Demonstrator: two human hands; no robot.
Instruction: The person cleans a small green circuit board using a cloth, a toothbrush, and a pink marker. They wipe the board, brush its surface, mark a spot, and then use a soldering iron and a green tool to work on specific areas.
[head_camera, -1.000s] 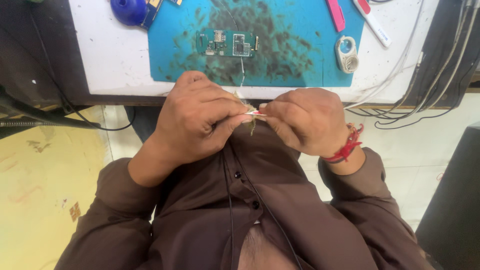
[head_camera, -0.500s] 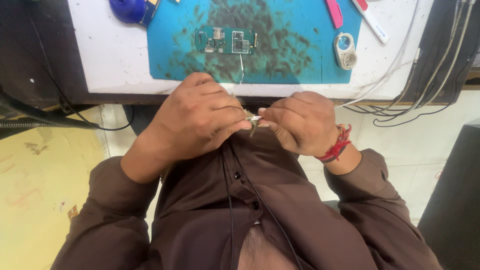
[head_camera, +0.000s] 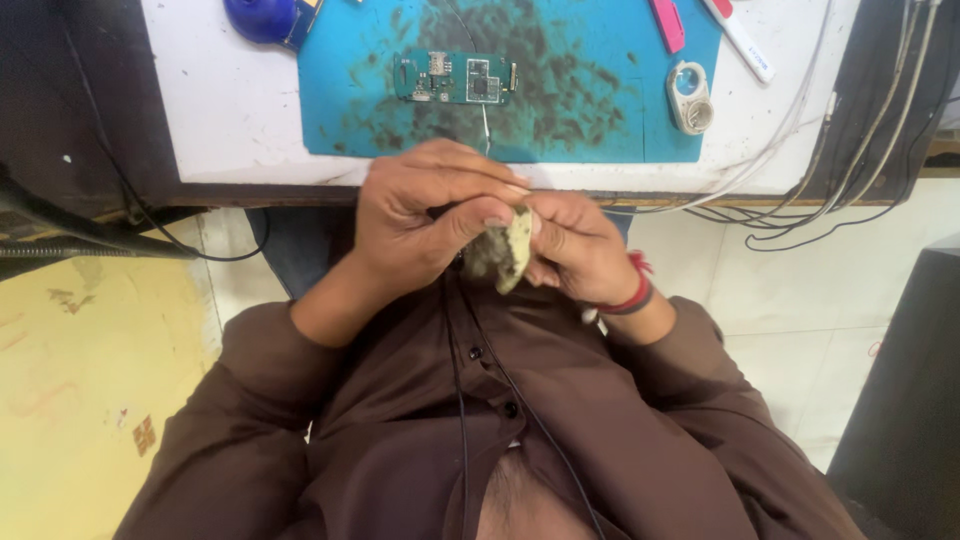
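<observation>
Both hands meet close to the person's chest, just below the near edge of the white worktop (head_camera: 230, 110). The left hand (head_camera: 425, 215) is curled, its thumb and fingers pinching a small, grubby, cream-coloured scrap of cloth or pad (head_camera: 503, 252). The right hand (head_camera: 575, 245), with a red thread band at the wrist, is closed on the same scrap from the other side, so the two hands grip it between them. Whether anything small sits inside the scrap cannot be told; the fingers cover it.

Well apart from the hands, a small green printed circuit board (head_camera: 455, 77) lies flat on the soot-stained teal work mat (head_camera: 600, 110), untouched, with a thin wire (head_camera: 486, 125) running from it toward the mat's near edge. A small silver ring-shaped metal fitting (head_camera: 690, 97) rests at the mat's right edge, a pink flat tool (head_camera: 667, 24) and a white pen-like tool (head_camera: 740, 40) lie beyond it, and a blue rounded object (head_camera: 262, 17) sits at the far left corner.

By my judgement the work is mid-way: the handling goes on at the chest, while the board waits on the mat, not yet picked up.
</observation>
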